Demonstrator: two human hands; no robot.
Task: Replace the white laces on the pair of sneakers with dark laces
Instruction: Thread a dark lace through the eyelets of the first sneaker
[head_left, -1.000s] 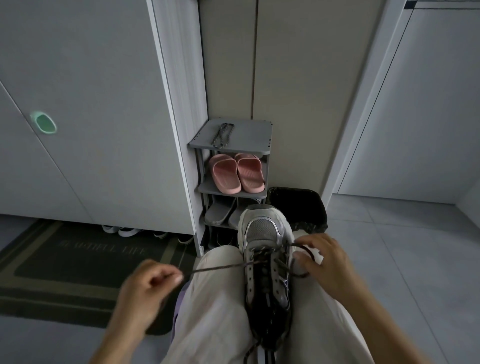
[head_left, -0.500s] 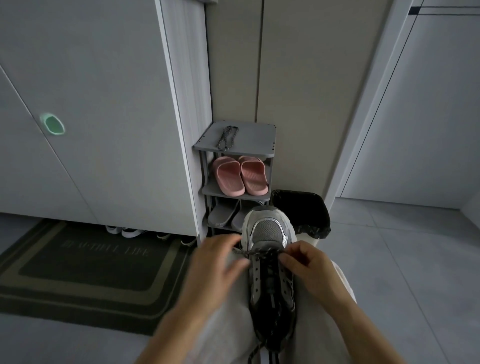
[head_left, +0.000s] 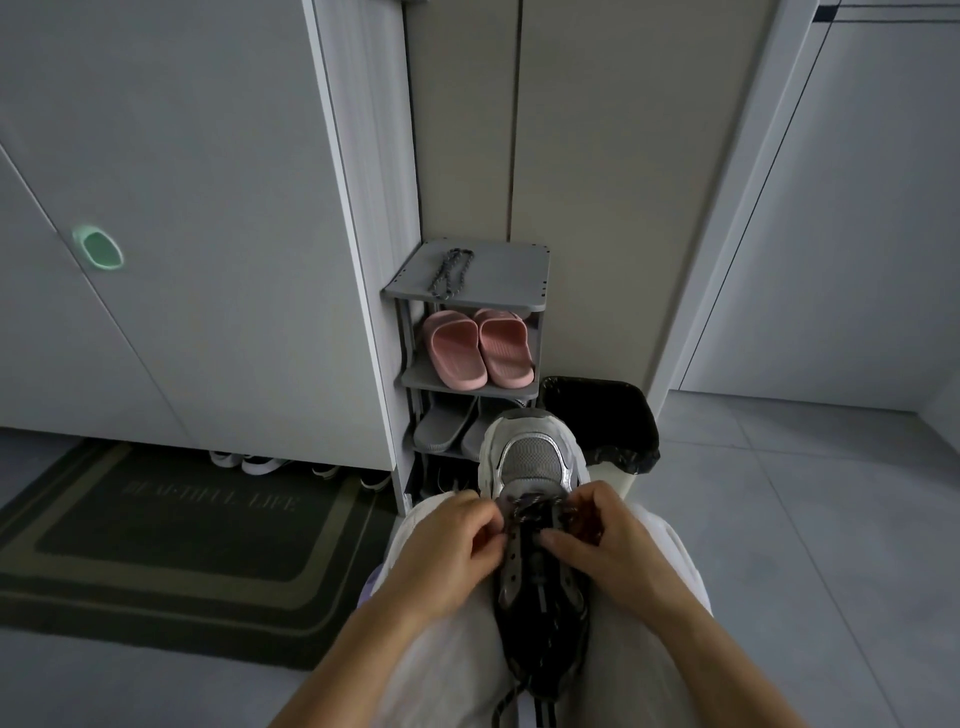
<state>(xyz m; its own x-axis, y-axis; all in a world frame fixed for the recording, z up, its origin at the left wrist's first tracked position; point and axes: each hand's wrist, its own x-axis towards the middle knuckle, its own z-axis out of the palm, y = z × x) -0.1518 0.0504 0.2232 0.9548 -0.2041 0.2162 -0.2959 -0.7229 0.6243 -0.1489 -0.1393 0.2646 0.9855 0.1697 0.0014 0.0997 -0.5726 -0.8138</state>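
Note:
A grey and white sneaker (head_left: 531, 457) lies toe-away between my thighs, on my light trousers. A dark speckled lace (head_left: 527, 508) crosses its lowest eyelets near the toe. My left hand (head_left: 447, 545) pinches the lace at the sneaker's left eyelet row. My right hand (head_left: 602, 540) pinches the lace on the right side, thumb over the tongue. A second dark lace (head_left: 451, 270) lies folded on top of the grey shoe rack (head_left: 519, 270). The lace ends trail down near the heel (head_left: 511, 699).
The rack holds pink slippers (head_left: 478, 348) and grey slippers (head_left: 447, 423). A black-lined bin (head_left: 602, 415) stands right of it. A dark doormat (head_left: 171, 540) lies to the left, shoes (head_left: 254, 462) tucked under the cupboard. Grey floor tiles stretch to the right.
My left hand came in from far left, where it held the lace pulled taut, to the sneaker's eyelets. Both hands now work close together at the lace near the toe.

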